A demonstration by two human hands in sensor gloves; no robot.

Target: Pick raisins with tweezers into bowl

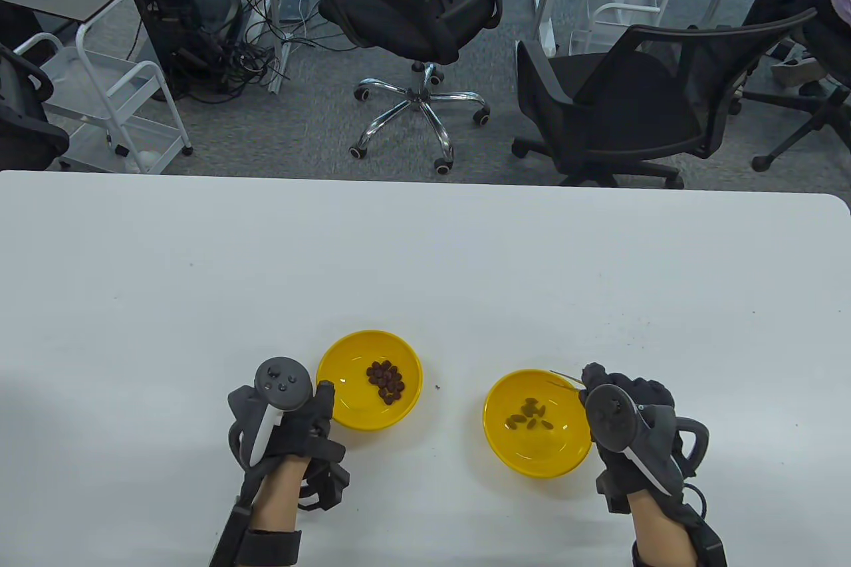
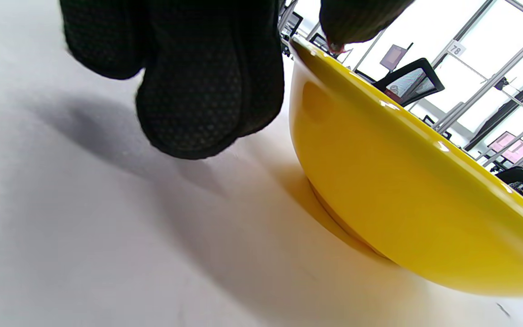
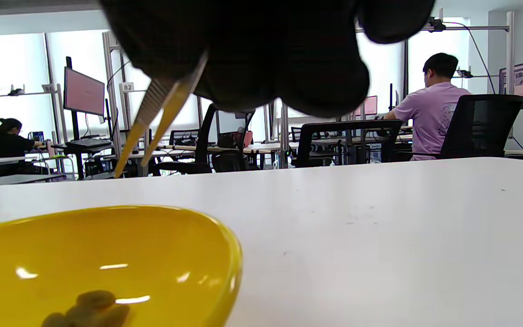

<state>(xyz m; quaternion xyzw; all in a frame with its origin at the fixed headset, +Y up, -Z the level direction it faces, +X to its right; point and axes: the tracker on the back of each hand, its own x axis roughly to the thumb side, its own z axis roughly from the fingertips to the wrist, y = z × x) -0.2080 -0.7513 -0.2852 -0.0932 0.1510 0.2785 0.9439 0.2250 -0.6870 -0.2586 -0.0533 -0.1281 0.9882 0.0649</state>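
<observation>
Two yellow bowls stand on the white table. The left bowl (image 1: 369,378) holds a cluster of dark raisins (image 1: 385,382). The right bowl (image 1: 537,422) holds a few raisins (image 1: 530,415). My left hand (image 1: 312,404) rests at the left bowl's near-left rim; in the left wrist view one fingertip (image 2: 357,20) touches the rim of the bowl (image 2: 407,181). My right hand (image 1: 602,387) grips thin tweezers (image 1: 565,381) above the right bowl's far-right rim. In the right wrist view the tweezers (image 3: 152,122) point down-left with tips apart and empty, above the bowl (image 3: 107,259).
A tiny dark speck (image 1: 437,386) lies on the table between the bowls. Office chairs (image 1: 618,95) and a white cart (image 1: 113,108) stand beyond the table's far edge (image 1: 425,178).
</observation>
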